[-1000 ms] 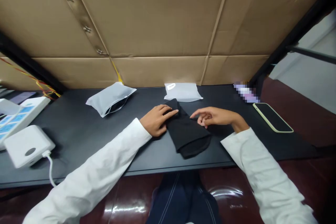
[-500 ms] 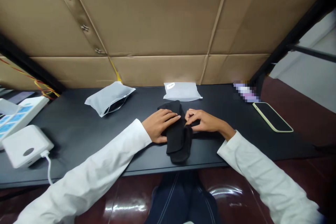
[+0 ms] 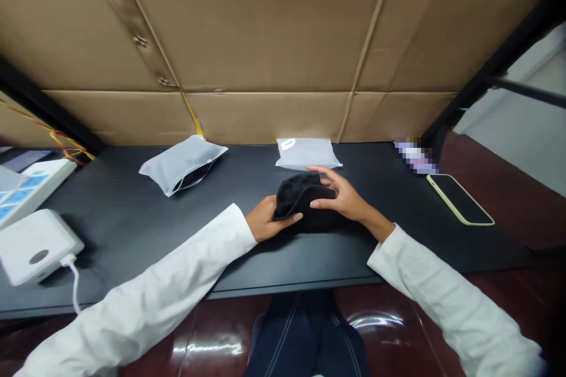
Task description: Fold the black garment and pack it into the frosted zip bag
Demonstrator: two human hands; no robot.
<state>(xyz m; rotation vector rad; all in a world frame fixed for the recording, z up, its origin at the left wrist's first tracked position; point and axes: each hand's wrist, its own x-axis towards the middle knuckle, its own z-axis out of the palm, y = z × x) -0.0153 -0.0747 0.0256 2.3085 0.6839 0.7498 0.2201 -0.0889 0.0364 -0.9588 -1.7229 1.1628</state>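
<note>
A folded black cloth item (image 3: 305,195) is held between my two hands above the dark table, near its front edge. My left hand (image 3: 269,219) grips its left side, thumb in front and the other fingers hidden behind the cloth. On the right side, my right hand (image 3: 338,193) clasps the cloth, thumb at the front and fingers over the top. Just behind the cloth lies a flat frosted pouch (image 3: 307,154) with a small white label. Another frosted pouch (image 3: 179,162), its mouth gaping on something dark, rests farther left.
The black table (image 3: 177,253) backs onto a cardboard wall (image 3: 265,23). At left are a white power strip (image 3: 26,191) and a white box with a cable (image 3: 42,247). A phone (image 3: 460,199) and a pixelated item (image 3: 416,156) lie at right.
The black cloth was lying flat, stretched toward the table's front edge; now it is lifted and folded up. My left hand has gone from resting on top to gripping its side.
</note>
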